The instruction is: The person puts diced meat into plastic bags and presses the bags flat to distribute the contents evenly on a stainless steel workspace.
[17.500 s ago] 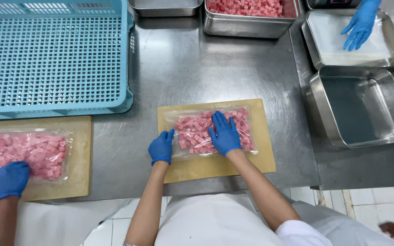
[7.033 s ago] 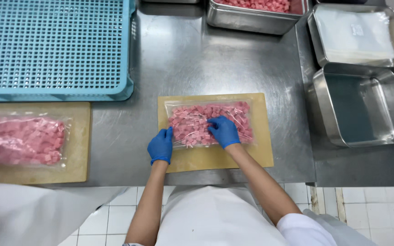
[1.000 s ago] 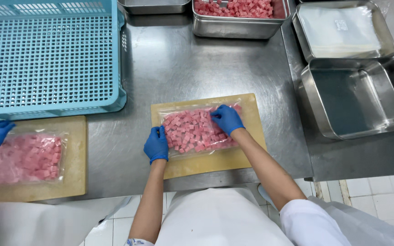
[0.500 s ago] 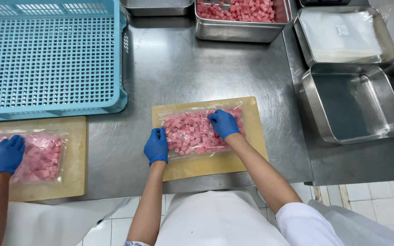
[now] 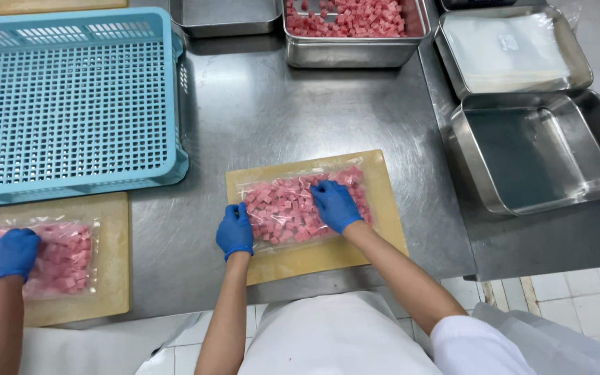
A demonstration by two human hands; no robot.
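A clear plastic bag of pink meat cubes [image 5: 287,210] lies flat on a tan cutting board [image 5: 355,246] on the steel table. My left hand [image 5: 235,230], in a blue glove, presses down on the bag's left edge. My right hand [image 5: 335,205], also gloved, lies flat on top of the bag, right of its middle, with fingers spread over the cubes.
A co-worker's gloved hand [image 5: 7,255] presses a second bag of cubes [image 5: 64,255] on another board [image 5: 116,278] at left. A blue perforated crate [image 5: 71,104] sits at back left. A steel pan of cubes [image 5: 353,48], a pan of clear bags [image 5: 505,52] and an empty pan [image 5: 536,149] stand at back and right.
My right hand has slid slightly left across the bag, flattening the cubes. The co-worker's hand has moved right onto their own bag. The camera has shifted a little.
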